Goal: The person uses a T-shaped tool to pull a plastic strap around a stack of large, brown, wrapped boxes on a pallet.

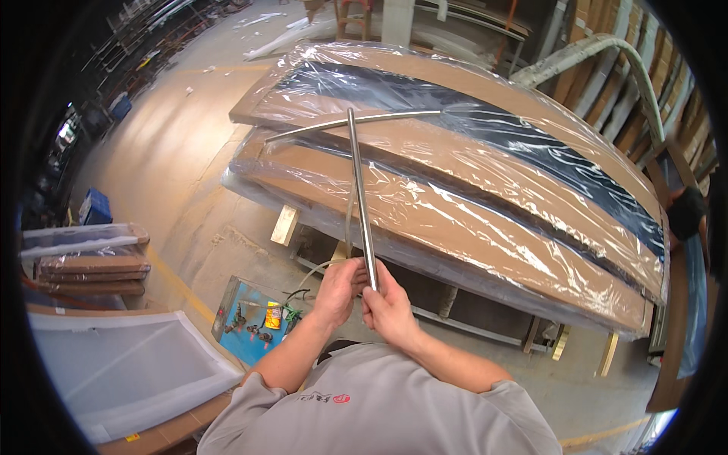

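A long, shiny metal tube (359,182) rises from my hands and points away over the wrapped panels. My right hand (392,309) is closed round its near end, with the thumb on top. On the tube's left side is my left hand (339,294), its fingers curled in against the tube and partly hidden. A thin tan strip or hose (349,227) runs up beside the tube from the left hand. Crossing beyond the tube's far end, a second, slightly bent metal tube (394,116) lies on the plastic film of the large brown-and-black wrapped panels (447,208).
Wooden blocks (284,225) and a metal frame support the panels. A blue-topped tray (250,296) with fittings and a yellow packet stands at lower left, beside a white-wrapped panel (129,364). A large bent pipe (633,57) and stacked boards (607,68) are at the far right.
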Motion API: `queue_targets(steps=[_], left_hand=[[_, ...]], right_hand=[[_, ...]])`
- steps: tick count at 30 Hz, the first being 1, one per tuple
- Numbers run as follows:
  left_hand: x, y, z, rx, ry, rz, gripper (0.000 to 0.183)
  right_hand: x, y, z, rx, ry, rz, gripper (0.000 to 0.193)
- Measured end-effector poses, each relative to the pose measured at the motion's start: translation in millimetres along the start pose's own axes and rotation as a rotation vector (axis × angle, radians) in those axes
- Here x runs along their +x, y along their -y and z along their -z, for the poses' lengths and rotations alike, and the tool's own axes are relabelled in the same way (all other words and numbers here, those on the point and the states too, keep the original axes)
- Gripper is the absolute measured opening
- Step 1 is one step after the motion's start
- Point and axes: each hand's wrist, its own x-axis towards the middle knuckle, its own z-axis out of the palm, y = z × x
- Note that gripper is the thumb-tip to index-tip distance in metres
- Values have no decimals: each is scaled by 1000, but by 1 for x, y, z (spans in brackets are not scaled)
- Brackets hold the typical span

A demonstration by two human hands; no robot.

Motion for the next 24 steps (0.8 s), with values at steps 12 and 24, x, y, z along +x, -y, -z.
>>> queue_targets(steps=[12, 24], left_hand=[[46, -84, 7, 151, -283, 65, 16], [156, -166, 118, 415, -386, -134, 16]], right_hand=[[22, 49, 53, -145, 360, 124, 78], [-11, -1, 150, 72, -443, 69, 38]])
